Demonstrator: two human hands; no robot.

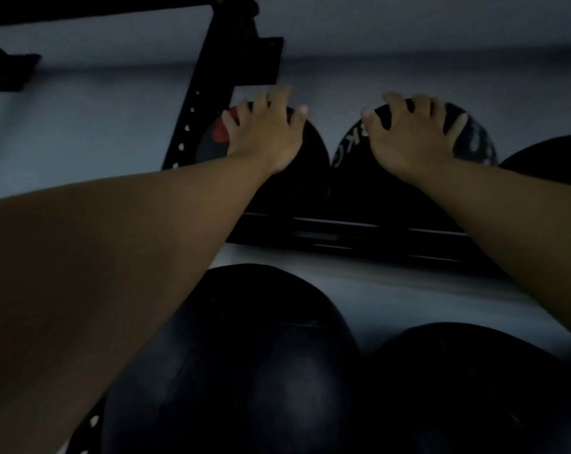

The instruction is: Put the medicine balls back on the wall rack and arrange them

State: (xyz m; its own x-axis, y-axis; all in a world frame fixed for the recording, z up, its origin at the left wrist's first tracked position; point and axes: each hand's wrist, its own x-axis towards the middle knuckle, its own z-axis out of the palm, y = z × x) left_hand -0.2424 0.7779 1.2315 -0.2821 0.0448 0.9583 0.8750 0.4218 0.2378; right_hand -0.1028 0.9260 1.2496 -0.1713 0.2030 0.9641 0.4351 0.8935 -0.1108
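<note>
The scene is dim. On the upper rack rail [359,237] sit two black medicine balls side by side. My left hand [264,132] lies with spread fingers on top of the left ball [297,178], which has a red mark on its left side. My right hand [415,132] rests the same way on the right ball [356,188], which carries pale lettering. A third black ball [553,150] shows at the right edge of that rail. Two bigger black balls sit on a lower level: one [245,371] under my left forearm, another [467,388] to its right.
A black perforated upright [205,103] of the rack rises left of the upper balls, with a bracket [261,60] on it. A dark horizontal bar [97,8] crosses the top of the view. The grey wall [81,126] is behind everything.
</note>
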